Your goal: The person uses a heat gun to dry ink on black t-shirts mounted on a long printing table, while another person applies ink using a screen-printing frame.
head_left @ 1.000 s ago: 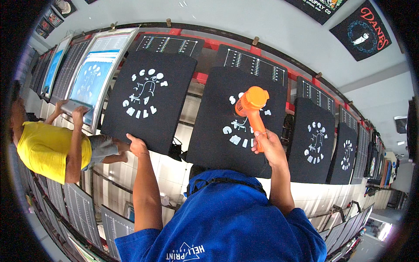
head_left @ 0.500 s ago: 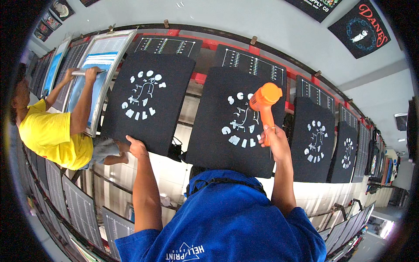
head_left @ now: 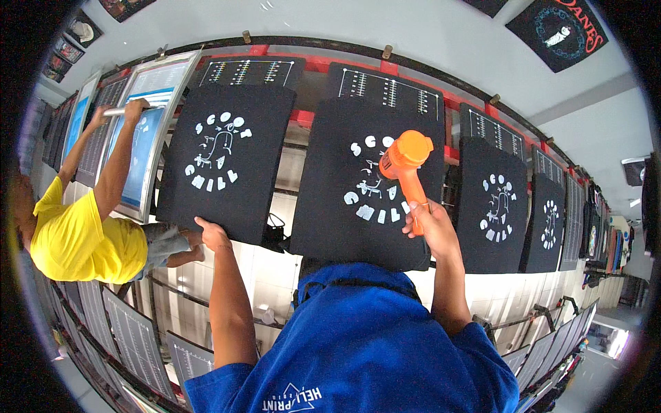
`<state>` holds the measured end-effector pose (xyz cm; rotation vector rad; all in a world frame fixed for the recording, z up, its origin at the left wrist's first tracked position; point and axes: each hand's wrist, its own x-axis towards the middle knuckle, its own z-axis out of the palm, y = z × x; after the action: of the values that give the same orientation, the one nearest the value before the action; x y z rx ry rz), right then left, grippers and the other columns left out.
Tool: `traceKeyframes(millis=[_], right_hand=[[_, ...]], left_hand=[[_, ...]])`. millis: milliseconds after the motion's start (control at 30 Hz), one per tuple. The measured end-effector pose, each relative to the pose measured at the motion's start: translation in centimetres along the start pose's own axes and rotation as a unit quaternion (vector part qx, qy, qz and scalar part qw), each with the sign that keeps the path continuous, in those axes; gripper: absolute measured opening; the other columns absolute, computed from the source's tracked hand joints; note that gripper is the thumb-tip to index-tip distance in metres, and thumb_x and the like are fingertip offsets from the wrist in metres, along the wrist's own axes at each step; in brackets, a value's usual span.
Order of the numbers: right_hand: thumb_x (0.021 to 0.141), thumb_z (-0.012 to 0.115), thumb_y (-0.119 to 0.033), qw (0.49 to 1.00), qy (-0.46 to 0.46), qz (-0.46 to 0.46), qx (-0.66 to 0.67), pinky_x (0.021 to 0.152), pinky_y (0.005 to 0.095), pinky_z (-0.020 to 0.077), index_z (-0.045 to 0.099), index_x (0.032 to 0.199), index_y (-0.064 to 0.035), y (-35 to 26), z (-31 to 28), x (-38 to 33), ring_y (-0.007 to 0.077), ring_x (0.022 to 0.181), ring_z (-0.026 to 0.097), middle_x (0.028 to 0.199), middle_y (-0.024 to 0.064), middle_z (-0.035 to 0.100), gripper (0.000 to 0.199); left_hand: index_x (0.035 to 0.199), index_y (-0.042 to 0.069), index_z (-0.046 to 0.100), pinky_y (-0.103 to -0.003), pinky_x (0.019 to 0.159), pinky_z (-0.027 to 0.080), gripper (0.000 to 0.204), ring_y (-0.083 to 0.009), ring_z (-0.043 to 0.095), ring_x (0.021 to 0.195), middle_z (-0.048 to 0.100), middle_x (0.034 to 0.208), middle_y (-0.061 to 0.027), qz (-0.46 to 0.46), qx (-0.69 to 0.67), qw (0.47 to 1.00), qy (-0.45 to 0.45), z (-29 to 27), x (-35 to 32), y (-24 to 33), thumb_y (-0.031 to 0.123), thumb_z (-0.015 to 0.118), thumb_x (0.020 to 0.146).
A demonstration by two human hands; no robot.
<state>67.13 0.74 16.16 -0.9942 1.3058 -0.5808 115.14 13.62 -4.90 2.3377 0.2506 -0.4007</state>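
An orange hair dryer [head_left: 407,155] is gripped by its handle in my right hand [head_left: 432,224]. Its nozzle points down at the white print on a black T-shirt [head_left: 323,206] stretched over a board in front of me. Part of that print is hidden behind the dryer. My left hand [head_left: 213,234] rests at the lower edge of another black T-shirt [head_left: 255,172] to the left, which bears the same white print. The left fingers are stretched out, the index finger lying along the fabric, with nothing held.
At the far left a co-worker in a yellow shirt [head_left: 89,237] holds a squeegee [head_left: 122,111] on a framed printing screen [head_left: 148,89]. More printed black shirts [head_left: 494,234] lie on boards to the right. A rail [head_left: 330,51] runs behind, and further boards [head_left: 134,323] stand behind me.
My right hand has shifted the hair dryer slightly left over the print. The co-worker's hands have moved toward the far end of the screen. My view has tilted a little.
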Motion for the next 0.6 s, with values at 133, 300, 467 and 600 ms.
traceKeyframes(millis=[133,300,467,600], right_hand=[[0.092,0.057,-0.033,1.0,-0.015,0.012,0.0,0.053,0.0242,0.0478,0.055,0.103,-0.0026,0.3,-0.2,-1.5,0.0133,0.062,0.061,0.074,0.0029,0.058,0.032],[0.092,0.057,-0.034,1.0,-0.02,0.004,0.01,0.053,0.024,0.0481,0.055,0.102,-0.0022,0.9,0.5,-2.4,0.0128,0.062,0.061,0.074,0.0028,0.058,0.033],[0.092,0.057,-0.034,0.999,-0.03,0.006,0.025,0.053,0.0242,0.0479,0.055,0.099,-0.0019,1.0,1.7,-2.2,0.0126,0.06,0.06,0.074,0.003,0.058,0.033],[0.092,0.057,-0.034,0.999,-0.045,0.006,0.012,0.053,0.0247,0.0476,0.056,0.098,-0.0018,0.3,2.9,-1.9,0.0126,0.06,0.06,0.073,0.003,0.058,0.033]], left_hand=[[0.105,-0.019,0.059,-0.041,0.097,0.04,0.098,-0.0388,0.058,0.107,0.061,0.112,-0.0289,0.008,-0.017,1.0,-0.007,0.3,-0.1,0.0,0.069,0.019,0.09],[0.12,-0.017,0.052,-0.037,0.1,0.039,0.095,-0.0318,0.055,0.113,0.056,0.125,-0.022,-0.035,-0.076,0.996,-0.044,-0.1,-0.9,0.8,0.069,0.025,0.09],[0.121,-0.017,0.05,-0.036,0.098,0.04,0.097,-0.0309,0.056,0.112,0.057,0.125,-0.0209,-0.057,-0.103,0.992,-0.047,-0.3,-1.2,1.0,0.072,0.031,0.087],[0.121,-0.017,0.051,-0.036,0.097,0.041,0.096,-0.0313,0.057,0.11,0.057,0.124,-0.0211,-0.048,-0.116,0.991,-0.05,-0.2,-0.4,0.3,0.071,0.032,0.087]])
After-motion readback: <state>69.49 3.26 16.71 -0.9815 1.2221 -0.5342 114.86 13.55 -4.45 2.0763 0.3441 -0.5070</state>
